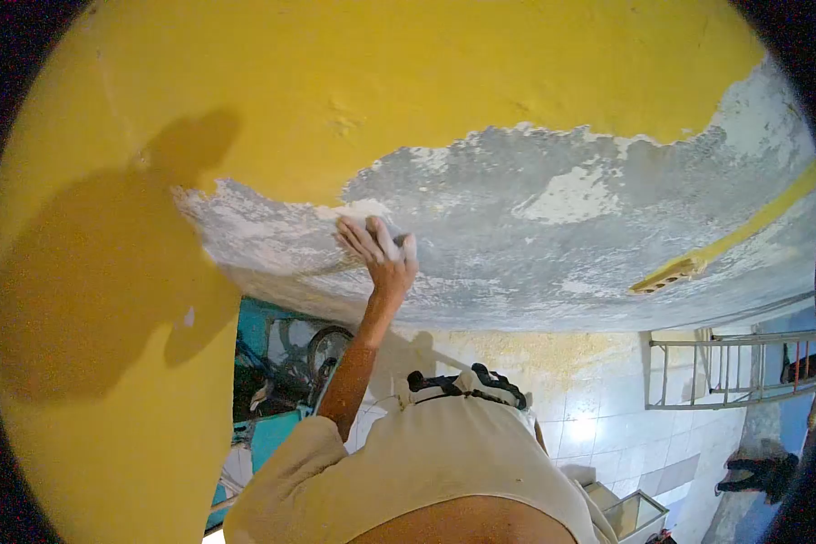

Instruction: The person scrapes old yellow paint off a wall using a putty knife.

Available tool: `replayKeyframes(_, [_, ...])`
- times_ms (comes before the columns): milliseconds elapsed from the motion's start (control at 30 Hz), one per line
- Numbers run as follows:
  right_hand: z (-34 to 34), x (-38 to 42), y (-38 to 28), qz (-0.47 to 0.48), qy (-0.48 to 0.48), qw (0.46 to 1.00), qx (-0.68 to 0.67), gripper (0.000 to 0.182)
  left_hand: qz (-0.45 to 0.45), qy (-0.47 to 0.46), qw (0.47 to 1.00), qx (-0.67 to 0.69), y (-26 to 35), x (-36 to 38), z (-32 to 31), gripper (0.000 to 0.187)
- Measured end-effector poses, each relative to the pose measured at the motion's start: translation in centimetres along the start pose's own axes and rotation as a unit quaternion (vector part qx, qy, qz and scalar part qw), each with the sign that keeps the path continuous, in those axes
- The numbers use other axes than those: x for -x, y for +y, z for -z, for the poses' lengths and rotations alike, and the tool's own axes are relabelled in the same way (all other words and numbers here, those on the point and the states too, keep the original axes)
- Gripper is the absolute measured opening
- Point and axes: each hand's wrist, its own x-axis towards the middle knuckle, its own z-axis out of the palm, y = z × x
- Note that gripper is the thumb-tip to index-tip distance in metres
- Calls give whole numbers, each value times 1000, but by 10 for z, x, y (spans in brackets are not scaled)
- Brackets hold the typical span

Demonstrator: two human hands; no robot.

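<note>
Against the bared grey plaster (480,190), just below the ragged yellow paint (480,72), the left hand (385,249) bends parted fingers, whether gripping anything I cannot tell, the right hand out of view, and light, even pressure should suit best.

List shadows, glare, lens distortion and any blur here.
Head view: large shadow darkening the yellow paint at left; head view: glare whitening some floor tiles; head view: dark rounded borders, suggesting a wide-angle lens; head view: left hand without obvious blur.
</note>
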Motion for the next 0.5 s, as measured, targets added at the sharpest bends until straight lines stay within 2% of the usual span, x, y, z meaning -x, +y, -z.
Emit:
replayKeyframes(33, [9, -3, -9, -21, -10, 1000, -1, 41, 2, 1, 1000, 1, 0, 16, 0, 73])
replayKeyframes(100, [22, -4, -27, -63, -34, 997, -6, 37, -6, -104, 994, -31, -4, 49, 3, 73])
replayKeyframes(133, [23, -2, -39, -83, -45, 995, -11, 35, -7, -102, 994, -33, -9, 66, 6, 73])
replayKeyframes(200, [23, 10, -53, -125, -69, 990, -19, 31, 13, -224, 974, -25, -13, 103, 16, 69])
replayKeyframes(267, [25, 29, -67, -167, -97, 981, -21, 27, 133, -270, 942, 149, -3, 134, 35, 64])
replayKeyframes(300, [32, 40, -76, -188, -113, 975, -19, 25, 140, -270, 942, 144, -67, 282, 11, 64])
replayKeyframes(333, [44, 51, -88, -211, -132, 968, -15, 23, 2, -393, 920, 3, -109, 409, -16, 54])
replayKeyframes(367, [60, 57, -94, -234, -152, 960, -8, 22, -133, -499, 846, -135, -131, 503, -26, 45])
replayKeyframes(400, [91, 57, -93, -253, -172, 952, 3, 20, -117, -502, 846, -138, -118, 518, -18, 45])
replayKeyframes(433, [97, 44, -105, -267, -193, 944, 12, 19, -56, -499, 855, -133, -108, 542, 31, 42])
replayKeyframes(500, [75, 4, -89, -261, -177, 945, 85, 25, 49, -473, 870, -128, -80, 574, 104, 37])
